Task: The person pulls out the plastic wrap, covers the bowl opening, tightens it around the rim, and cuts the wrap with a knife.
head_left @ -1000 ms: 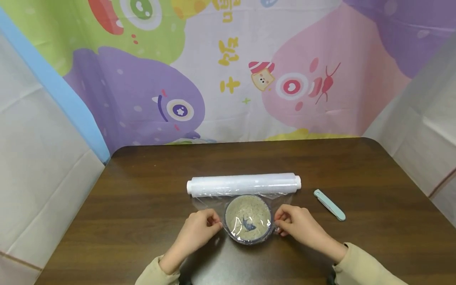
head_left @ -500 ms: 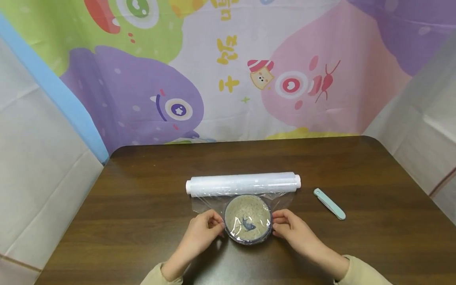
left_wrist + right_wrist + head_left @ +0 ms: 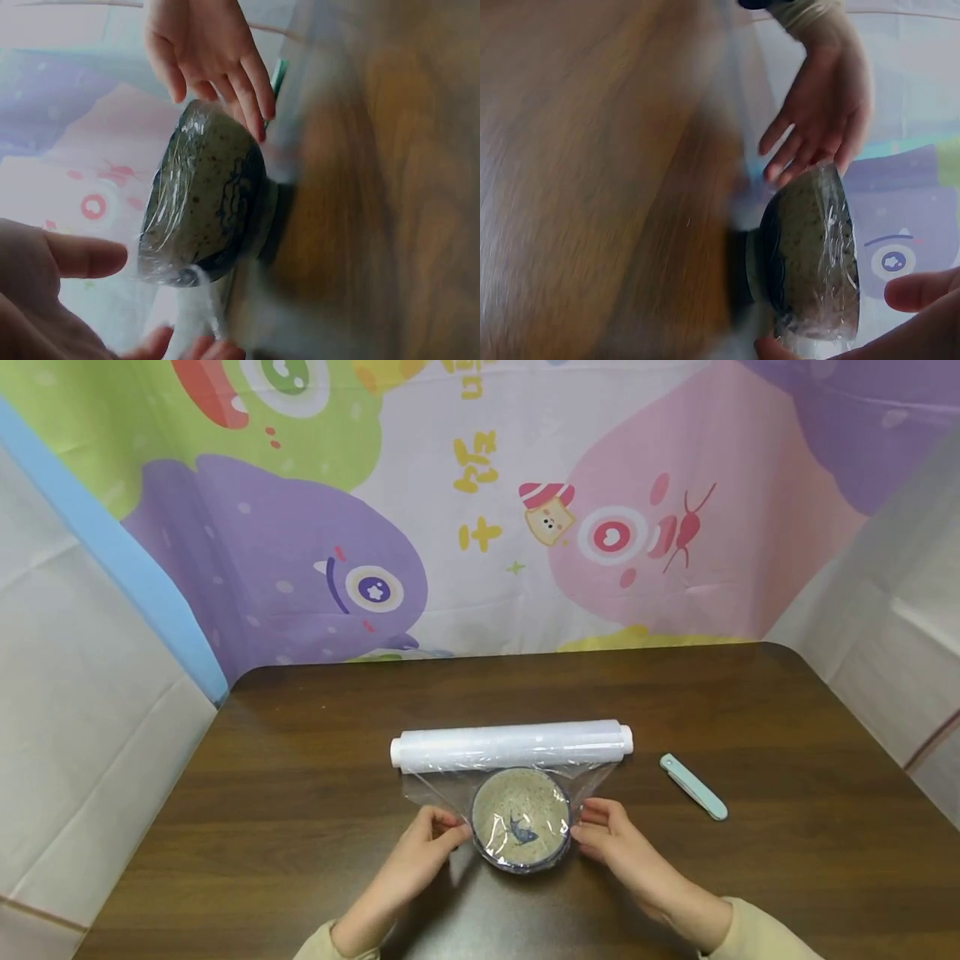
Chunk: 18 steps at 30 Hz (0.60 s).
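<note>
A speckled bowl (image 3: 521, 818) with a blue rim and a blue motif inside stands upright on the table. Clear plastic wrap (image 3: 829, 225) covers its mouth and clings down its side, wrinkled. Behind the bowl lies a white roll of plastic wrap (image 3: 513, 746), its film still running to the bowl. My left hand (image 3: 420, 852) is at the bowl's left side, thumb apart from the fingers in the left wrist view. Opposite it, my right hand (image 3: 618, 843) is at the right side with fingers extended. Whether the fingertips touch the wall is unclear.
A folded pale-green knife (image 3: 693, 787) lies right of the bowl on the dark wooden table (image 3: 300, 760). A cartoon-printed cloth (image 3: 480, 527) hangs behind the far table edge. Loose film (image 3: 435, 787) spreads beside the bowl on the left.
The right hand's bent fingers have straightened and spread along the bowl's side. The left hand stays at the bowl with its fingers shifting slightly. Bowl and roll keep their places.
</note>
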{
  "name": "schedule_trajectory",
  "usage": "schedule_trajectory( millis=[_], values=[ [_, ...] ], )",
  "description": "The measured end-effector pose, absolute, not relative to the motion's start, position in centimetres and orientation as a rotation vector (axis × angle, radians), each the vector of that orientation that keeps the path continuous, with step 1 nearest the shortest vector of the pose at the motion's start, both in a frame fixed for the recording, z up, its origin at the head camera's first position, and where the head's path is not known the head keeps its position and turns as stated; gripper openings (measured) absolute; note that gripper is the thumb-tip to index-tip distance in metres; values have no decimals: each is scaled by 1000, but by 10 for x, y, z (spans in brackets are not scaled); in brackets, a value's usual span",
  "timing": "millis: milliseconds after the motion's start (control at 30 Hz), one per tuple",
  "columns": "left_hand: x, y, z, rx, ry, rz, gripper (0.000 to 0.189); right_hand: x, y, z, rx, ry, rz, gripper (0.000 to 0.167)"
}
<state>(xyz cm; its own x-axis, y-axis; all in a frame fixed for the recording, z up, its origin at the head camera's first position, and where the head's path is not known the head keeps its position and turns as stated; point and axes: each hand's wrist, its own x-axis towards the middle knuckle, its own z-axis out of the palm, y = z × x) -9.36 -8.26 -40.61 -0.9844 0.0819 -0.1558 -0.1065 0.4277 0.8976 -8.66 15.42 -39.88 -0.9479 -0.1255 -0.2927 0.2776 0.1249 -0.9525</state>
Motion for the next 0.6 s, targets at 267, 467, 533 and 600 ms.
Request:
schedule_trajectory(
  millis=[267,467,533,600],
  values=[
    [-100,-75,-413,-158,2094,1950,60,-91,146,-401,224,1847,-2012,65],
    [-100,-62,-414,-73,1945,2025,64,-94,137,-402,189,1833,-2061,63],
    [-100,-57,-413,-53,1921,2043,69,-94,134,-401,181,1832,-2069,62],
    [-100,-52,-412,-57,1903,2069,72,-93,131,-400,167,1831,-2078,59]
  ],
)
